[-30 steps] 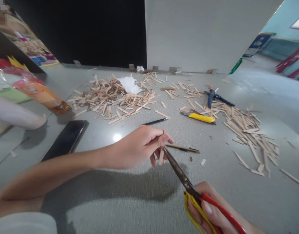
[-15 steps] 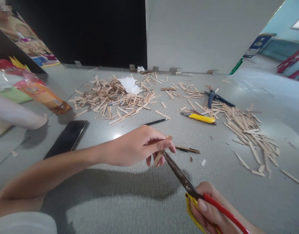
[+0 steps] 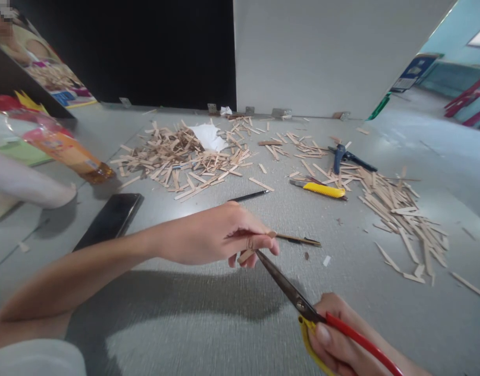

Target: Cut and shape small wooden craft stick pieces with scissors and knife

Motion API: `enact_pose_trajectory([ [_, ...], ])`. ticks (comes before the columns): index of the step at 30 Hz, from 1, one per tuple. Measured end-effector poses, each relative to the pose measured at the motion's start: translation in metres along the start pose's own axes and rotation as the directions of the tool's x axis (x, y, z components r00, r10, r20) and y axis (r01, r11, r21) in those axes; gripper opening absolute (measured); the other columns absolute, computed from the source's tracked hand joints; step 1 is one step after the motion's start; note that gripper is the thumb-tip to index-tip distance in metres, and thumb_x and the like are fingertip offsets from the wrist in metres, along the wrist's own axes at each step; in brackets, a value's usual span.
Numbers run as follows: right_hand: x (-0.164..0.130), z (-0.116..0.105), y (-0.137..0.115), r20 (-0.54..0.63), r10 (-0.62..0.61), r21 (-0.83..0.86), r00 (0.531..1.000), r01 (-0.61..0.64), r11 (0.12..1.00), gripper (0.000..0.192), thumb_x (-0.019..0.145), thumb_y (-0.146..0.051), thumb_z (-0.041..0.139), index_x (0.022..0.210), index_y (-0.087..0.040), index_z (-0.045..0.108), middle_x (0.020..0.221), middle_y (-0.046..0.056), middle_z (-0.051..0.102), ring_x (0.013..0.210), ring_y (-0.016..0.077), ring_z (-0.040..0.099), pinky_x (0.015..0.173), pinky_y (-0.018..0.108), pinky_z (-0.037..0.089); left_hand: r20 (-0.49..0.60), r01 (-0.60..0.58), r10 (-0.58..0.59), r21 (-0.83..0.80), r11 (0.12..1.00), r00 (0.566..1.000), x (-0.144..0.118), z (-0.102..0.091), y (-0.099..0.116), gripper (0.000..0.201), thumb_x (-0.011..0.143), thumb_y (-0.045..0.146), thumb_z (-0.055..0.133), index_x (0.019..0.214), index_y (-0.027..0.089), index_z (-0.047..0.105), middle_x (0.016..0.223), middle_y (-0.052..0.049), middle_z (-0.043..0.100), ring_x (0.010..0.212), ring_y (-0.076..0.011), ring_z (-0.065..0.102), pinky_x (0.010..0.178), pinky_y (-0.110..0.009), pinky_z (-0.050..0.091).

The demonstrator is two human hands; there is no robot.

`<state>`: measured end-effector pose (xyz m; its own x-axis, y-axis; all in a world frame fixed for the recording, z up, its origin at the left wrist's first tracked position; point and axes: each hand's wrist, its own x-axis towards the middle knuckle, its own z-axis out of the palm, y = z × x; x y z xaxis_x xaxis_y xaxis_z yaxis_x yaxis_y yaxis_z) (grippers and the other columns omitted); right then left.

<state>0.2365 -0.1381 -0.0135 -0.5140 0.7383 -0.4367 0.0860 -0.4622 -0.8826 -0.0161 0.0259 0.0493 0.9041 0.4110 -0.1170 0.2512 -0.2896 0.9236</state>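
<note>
Pinched between the thumb and fingers of my left hand (image 3: 224, 235) is a small flat wooden stick (image 3: 246, 256), held above the grey table. My right hand (image 3: 337, 334) grips a pair of scissors (image 3: 289, 290) with one red and one yellow handle. The blades look closed, and their tips touch or nearly touch the stick by my left fingertips; exact contact is hard to tell. Just beyond my left fingers lies a thin gold-and-black pen (image 3: 300, 240). Behind the hand rests a black pen (image 3: 249, 196).
Wooden pieces lie in a heap (image 3: 173, 151) with white paper (image 3: 208, 137); longer sticks (image 3: 404, 214) spread at right. A yellow cutter (image 3: 324, 189) and dark blue clippers (image 3: 339, 156) lie between. A phone (image 3: 110, 222) and drink bottle (image 3: 67, 149) are left. A panel (image 3: 322, 57) stands behind.
My left hand has tilted slightly, turning the stick to a flatter angle. The scissor tips have shifted a little left and down with it. The things on the table have stayed put.
</note>
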Motion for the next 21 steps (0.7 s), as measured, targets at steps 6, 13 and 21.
enact_pose_trajectory([
  [6, -0.006, -0.003, 0.008, -0.062, -0.005, 0.074, 0.998, 0.01, 0.997, 0.066, 0.093, -0.088, 0.06, 0.081, -0.025, 0.049, 0.059, -0.01, 0.045, 0.041, 0.0046, 0.029, 0.042, 0.022, 0.021, -0.056, 0.131, -0.144, -0.196, 0.972, 0.988, 0.002, 0.005, 0.0, 0.04, 0.116, 0.04, 0.048, 0.112, 0.011, 0.075, 0.077, -0.007, 0.079, 0.057, -0.0114, 0.068, 0.056, -0.017, 0.057],
  [13, -0.013, 0.001, 0.007, -0.126, 0.003, 0.046, 0.992, 0.003, 0.999, 0.07, 0.086, -0.093, 0.064, 0.091, -0.024, 0.055, 0.067, -0.008, 0.05, 0.051, 0.0072, 0.033, 0.051, 0.024, 0.027, -0.126, 0.157, -0.192, -0.249, 0.956, 0.973, 0.004, 0.012, 0.001, 0.038, 0.115, 0.035, 0.046, 0.109, 0.008, 0.073, 0.072, -0.006, 0.076, 0.057, -0.0124, 0.068, 0.056, -0.019, 0.06],
  [21, -0.011, 0.008, 0.003, -0.248, 0.079, 0.016, 0.966, -0.078, 0.997, 0.071, 0.083, -0.096, 0.062, 0.084, -0.025, 0.051, 0.06, -0.01, 0.047, 0.044, 0.0062, 0.028, 0.047, 0.024, 0.024, -0.144, 0.194, -0.234, -0.247, 0.95, 0.962, 0.005, 0.016, 0.003, 0.037, 0.116, 0.035, 0.045, 0.114, 0.009, 0.072, 0.074, -0.007, 0.077, 0.055, -0.0119, 0.068, 0.056, -0.018, 0.058],
])
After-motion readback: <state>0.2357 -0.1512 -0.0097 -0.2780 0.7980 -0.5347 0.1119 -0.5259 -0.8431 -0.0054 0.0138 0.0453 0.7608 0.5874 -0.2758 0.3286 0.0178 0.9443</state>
